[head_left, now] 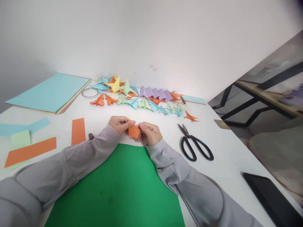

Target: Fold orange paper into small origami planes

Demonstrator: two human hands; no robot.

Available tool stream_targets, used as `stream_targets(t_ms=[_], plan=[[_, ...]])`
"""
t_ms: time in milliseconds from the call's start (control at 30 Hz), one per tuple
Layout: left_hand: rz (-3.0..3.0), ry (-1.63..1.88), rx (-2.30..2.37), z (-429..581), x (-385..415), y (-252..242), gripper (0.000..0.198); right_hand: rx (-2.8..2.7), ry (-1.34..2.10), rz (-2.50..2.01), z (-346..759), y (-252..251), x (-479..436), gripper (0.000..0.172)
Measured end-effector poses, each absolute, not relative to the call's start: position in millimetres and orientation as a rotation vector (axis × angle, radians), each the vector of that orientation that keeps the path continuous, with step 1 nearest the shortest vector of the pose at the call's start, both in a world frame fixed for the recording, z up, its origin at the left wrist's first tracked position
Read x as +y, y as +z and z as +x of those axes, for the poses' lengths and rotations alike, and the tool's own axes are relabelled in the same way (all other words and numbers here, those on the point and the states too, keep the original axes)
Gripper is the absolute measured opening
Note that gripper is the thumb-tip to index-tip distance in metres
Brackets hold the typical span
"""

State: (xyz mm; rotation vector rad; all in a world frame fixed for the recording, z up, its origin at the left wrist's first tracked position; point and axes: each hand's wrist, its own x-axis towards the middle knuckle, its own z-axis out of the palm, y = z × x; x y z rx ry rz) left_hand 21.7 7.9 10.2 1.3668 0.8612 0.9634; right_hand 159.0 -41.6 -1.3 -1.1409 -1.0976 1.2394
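A small folded orange paper (134,131) is held up between my two hands, just beyond the far edge of a green sheet (115,189). My left hand (120,125) pinches its left side with the thumb on top. On the right side, the fingers of my right hand (151,133) close on the same paper, partly hidden behind it. Both hands are over the white table. Grey sleeves cover both forearms.
Folded paper figures (144,102) line the wall. Black-handled scissors (196,145) lie right, near a black tablet-like object (270,195). Coloured sheets (52,91), a tape roll (90,92), an orange strip (78,130) and other cut paper lie left.
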Motion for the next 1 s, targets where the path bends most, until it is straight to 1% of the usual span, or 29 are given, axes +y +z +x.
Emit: stream_targets(t_ms=[133, 300, 533, 800, 1000], plan=[[1.377, 0.996, 0.865, 22, 5, 12, 0.031, -1.129, 1.277, -1.136, 159, 0, -42, 0.036], [1.427, 0.994, 0.865, 22, 4, 13, 0.03, -1.201, 1.167, -1.129, 154, 3, -47, 0.031], [1.447, 0.979, 0.845, 22, 2, 14, 0.027, -1.222, 1.141, -1.224, 152, 8, -51, 0.033], [1.295, 0.905, 0.828, 19, 7, 16, 0.032, -1.184, 1.146, -1.165, 150, 9, -51, 0.031], [1.196, 0.933, 0.834, 21, 6, 18, 0.032, -0.964, 1.124, -1.161, 152, 5, -40, 0.032]])
